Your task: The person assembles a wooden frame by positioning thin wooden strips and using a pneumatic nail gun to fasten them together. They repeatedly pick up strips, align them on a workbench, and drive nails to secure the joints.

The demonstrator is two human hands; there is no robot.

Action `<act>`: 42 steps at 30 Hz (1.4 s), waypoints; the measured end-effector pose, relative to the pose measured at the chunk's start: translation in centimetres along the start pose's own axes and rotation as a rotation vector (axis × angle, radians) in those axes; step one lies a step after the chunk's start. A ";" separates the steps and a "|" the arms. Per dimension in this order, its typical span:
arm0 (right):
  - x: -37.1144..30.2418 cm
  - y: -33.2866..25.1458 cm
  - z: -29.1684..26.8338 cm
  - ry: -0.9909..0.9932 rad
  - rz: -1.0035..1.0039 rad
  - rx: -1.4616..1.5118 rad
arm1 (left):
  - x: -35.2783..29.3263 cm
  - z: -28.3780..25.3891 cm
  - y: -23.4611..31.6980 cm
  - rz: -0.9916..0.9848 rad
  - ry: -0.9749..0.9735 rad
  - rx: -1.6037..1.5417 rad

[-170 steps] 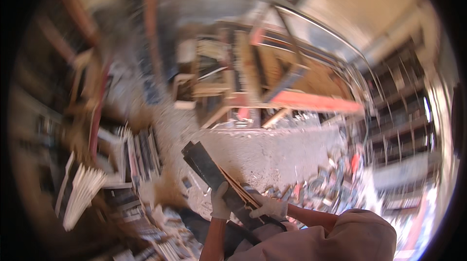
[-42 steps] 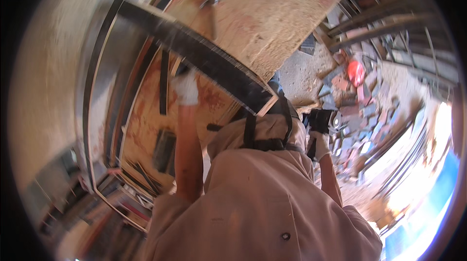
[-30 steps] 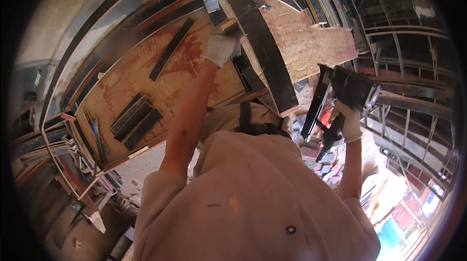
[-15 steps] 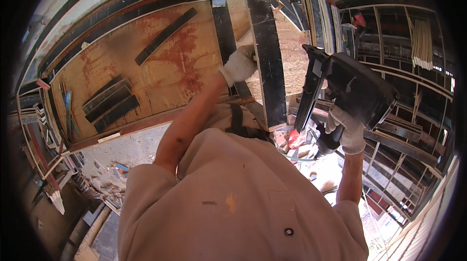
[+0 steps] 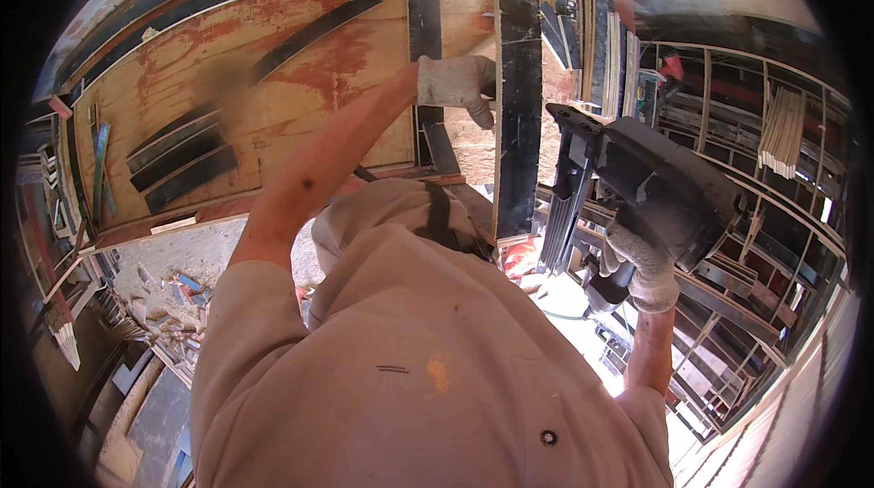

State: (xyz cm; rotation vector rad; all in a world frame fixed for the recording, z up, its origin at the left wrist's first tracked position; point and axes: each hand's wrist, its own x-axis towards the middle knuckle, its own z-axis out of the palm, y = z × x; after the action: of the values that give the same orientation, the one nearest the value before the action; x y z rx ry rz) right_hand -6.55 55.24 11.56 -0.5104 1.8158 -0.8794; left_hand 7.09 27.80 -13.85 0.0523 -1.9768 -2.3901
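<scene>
My right hand (image 5: 643, 266), in a pale knit glove, grips the handle of a black nail gun (image 5: 657, 183). The gun's long magazine side faces the board on its left, with a gap between them. A thin hose trails from below the handle. My left hand (image 5: 455, 87), also gloved, is closed at the left edge of a long dark-faced board (image 5: 519, 115). Its thumb points down along the pale edge, and the other fingertips are partly hidden. The board runs away from my body past the top of the view.
At left, a wide wooden panel (image 5: 300, 124) carries loose dark strips (image 5: 187, 156). More boards (image 5: 596, 46) lean at the back right. Racks with slats (image 5: 783, 133) line the right side, and wood scraps (image 5: 177, 320) litter the floor at left.
The view has shifted, so the panel appears farther left and the long board farther right. My left hand is still at the board, its thumb now plainer. My right hand still holds the nail gun.
</scene>
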 end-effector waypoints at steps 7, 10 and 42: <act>0.2 -1.5 0.9 0.035 -0.005 -0.074 | 1.8 -0.8 -3.3 -0.035 -0.116 -0.206; 0.3 -2.1 0.8 -0.009 0.007 -0.097 | 2.0 -0.9 -3.1 -0.033 -0.140 -0.216; 1.0 -3.9 0.6 0.037 0.081 -0.092 | 2.9 -1.7 -2.3 -0.040 -0.187 -0.228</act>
State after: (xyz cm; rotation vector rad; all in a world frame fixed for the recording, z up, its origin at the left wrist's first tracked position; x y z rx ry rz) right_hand -6.63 51.86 13.80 -0.4778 1.9045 -0.7574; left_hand 4.27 26.44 -16.37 -0.1459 -1.7691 -2.7201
